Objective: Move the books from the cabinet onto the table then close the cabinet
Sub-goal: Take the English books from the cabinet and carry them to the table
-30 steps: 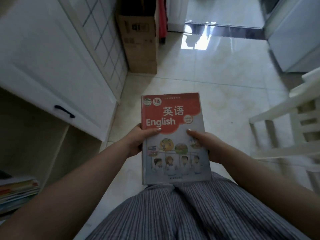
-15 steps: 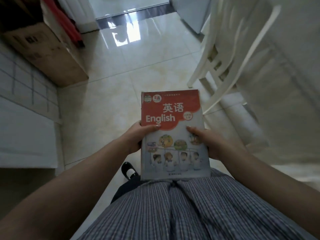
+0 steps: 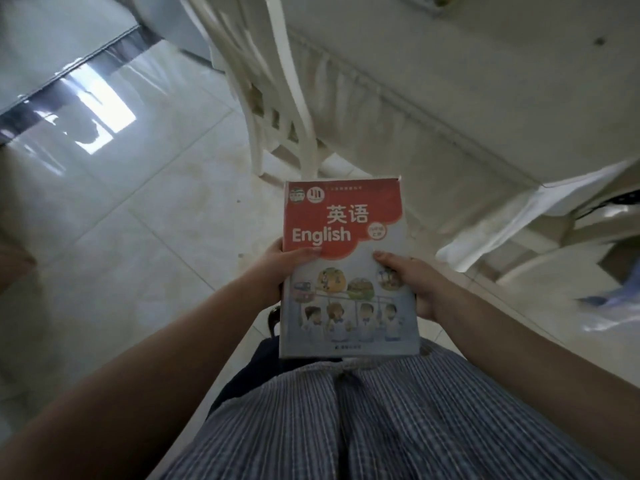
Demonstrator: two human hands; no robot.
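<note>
I hold a stack of books (image 3: pixel 346 271) flat in front of my waist; the top one has a red and pale blue cover reading "English". My left hand (image 3: pixel 277 271) grips the stack's left edge, thumb on the cover. My right hand (image 3: pixel 412 282) grips the right edge the same way. The white table (image 3: pixel 467 81) fills the upper right, just beyond the books. The cabinet is out of view.
A white chair (image 3: pixel 263 98) stands at the table's edge straight ahead. A second white chair (image 3: pixel 540 220) stands on the right, with blue items (image 3: pixel 609 306) on the floor near it. Glossy pale floor tiles (image 3: pixel 121 220) spread to the left.
The view has swung right, away from the cabinet and cardboard box, onto the table and chairs. The books stay held in both hands in the same grip.
</note>
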